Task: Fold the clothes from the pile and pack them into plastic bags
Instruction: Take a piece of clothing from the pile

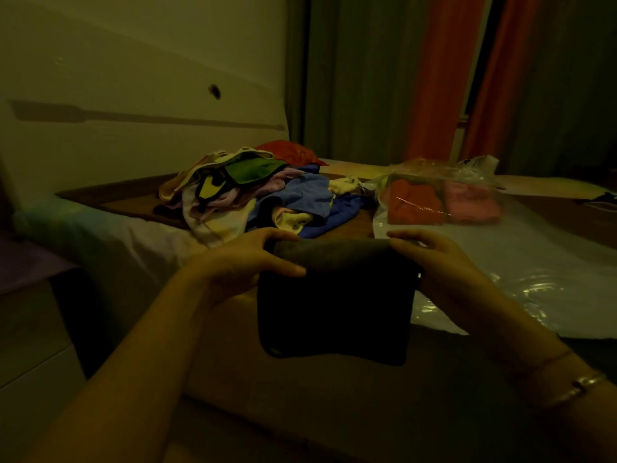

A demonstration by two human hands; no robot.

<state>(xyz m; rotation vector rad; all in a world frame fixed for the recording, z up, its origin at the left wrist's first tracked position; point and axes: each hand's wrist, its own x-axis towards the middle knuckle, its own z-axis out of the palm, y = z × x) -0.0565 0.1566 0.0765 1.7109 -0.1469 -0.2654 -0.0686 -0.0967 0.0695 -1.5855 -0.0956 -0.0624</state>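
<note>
Head view: both hands, left hand (pixel 243 262) and right hand (pixel 440 262), grip the dark folded cloth (pixel 334 302); keeping its edges level should help bagging.

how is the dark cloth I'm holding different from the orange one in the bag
The dark cloth is held up in the air by the left hand and right hand, each gripping an upper corner; the orange cloth lies on the bed. The dark cloth is bare, while the orange cloth sits inside a clear plastic bag beside a pink cloth. Both look folded flat.
</note>
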